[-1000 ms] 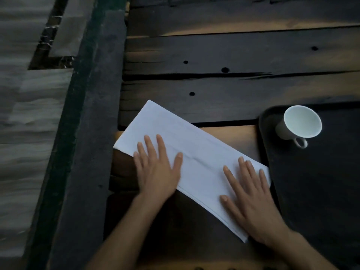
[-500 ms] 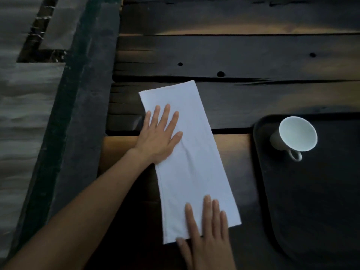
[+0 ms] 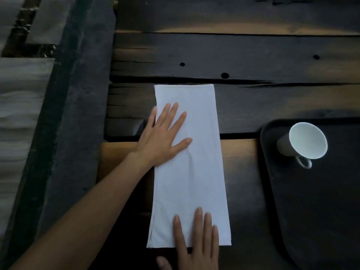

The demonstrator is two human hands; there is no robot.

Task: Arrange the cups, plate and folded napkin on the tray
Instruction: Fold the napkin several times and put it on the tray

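A white napkin (image 3: 196, 172), folded into a long strip, lies on the dark wooden table and runs straight away from me. My left hand (image 3: 165, 137) rests flat on its far left part, fingers spread. My right hand (image 3: 196, 242) lies flat on its near end, fingers together, the palm cut off by the frame's lower edge. To the right sits a black tray (image 3: 272, 191), and a white cup (image 3: 303, 143) stands on its far left corner with the handle toward me. No plate or other cup is in view.
The table (image 3: 253, 59) is made of dark planks with gaps and knot holes. Its left edge meets a dark stone ledge (image 3: 78, 114), with grey floor beyond.
The napkin has turned from a diagonal lie to pointing straight away from me. My left hand moved far with it, and my right hand slid to the near end.
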